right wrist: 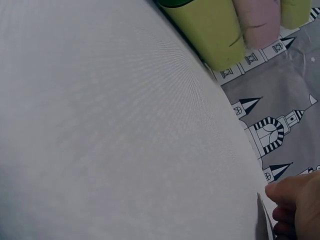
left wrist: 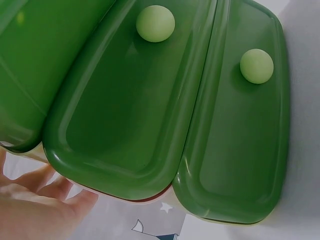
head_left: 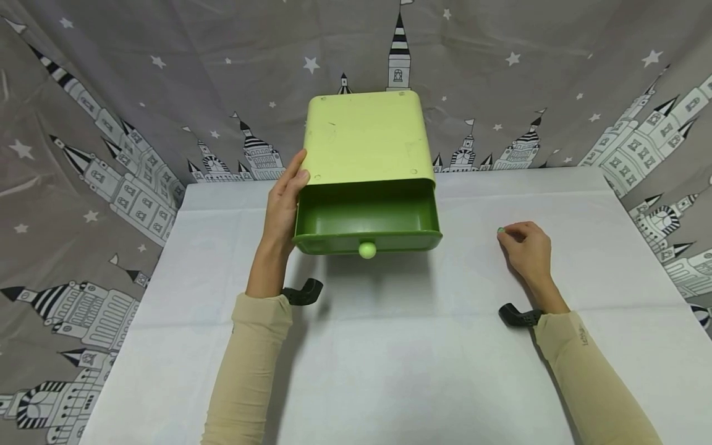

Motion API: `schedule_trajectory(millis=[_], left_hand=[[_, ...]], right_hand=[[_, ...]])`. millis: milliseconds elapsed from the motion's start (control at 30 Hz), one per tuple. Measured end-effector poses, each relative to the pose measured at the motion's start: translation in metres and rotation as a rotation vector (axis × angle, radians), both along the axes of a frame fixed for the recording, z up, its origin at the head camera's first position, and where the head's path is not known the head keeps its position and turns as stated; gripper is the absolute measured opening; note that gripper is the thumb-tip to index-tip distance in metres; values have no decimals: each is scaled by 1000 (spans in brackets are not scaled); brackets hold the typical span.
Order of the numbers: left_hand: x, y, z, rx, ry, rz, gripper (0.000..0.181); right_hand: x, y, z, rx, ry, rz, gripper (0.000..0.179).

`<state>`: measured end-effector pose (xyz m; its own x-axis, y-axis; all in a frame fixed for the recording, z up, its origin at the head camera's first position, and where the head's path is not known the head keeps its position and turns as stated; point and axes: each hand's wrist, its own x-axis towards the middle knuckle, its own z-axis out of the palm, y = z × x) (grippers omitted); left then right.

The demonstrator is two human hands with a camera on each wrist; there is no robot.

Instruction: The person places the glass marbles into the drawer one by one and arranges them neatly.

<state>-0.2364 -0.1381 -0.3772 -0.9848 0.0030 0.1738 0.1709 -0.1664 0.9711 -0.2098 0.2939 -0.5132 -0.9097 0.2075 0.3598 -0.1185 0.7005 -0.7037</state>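
A small drawer cabinet (head_left: 364, 139) with a yellow-green top stands at the middle back of the white table. Its top drawer (head_left: 367, 241) is pulled out, dark green with a round light green knob (head_left: 367, 250), and nothing shows inside. Below, two more green drawer fronts (left wrist: 130, 115) appear shut in the left wrist view. My left hand (head_left: 282, 207) rests against the cabinet's left side with extended fingers. Off to the right, low over the table, my right hand (head_left: 527, 248) pinches a tiny green object (head_left: 501, 230) between thumb and fingertips; its kind is too small to tell.
A white cloth (head_left: 389, 371) covers the table. Behind and at both sides hangs a grey curtain (head_left: 222, 37) printed with castles and stars. Black wrist mounts (head_left: 303, 292) sit at both sleeves. The cabinet's side shows yellow and pink (right wrist: 257, 22) sections in the right wrist view.
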Motion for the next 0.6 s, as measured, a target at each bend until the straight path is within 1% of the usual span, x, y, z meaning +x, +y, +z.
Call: schedule_trajectory(millis=[267, 433, 600], left_hand=[[0, 0, -1, 15, 16, -15, 54], [0, 0, -1, 22, 19, -15, 54], [-1, 0, -1, 11, 19, -13, 54]], right_hand=[[3, -2, 1, -76, 42, -38, 21], [3, -2, 1, -103, 13, -56, 24], [3, -2, 1, -108, 16, -56, 23]])
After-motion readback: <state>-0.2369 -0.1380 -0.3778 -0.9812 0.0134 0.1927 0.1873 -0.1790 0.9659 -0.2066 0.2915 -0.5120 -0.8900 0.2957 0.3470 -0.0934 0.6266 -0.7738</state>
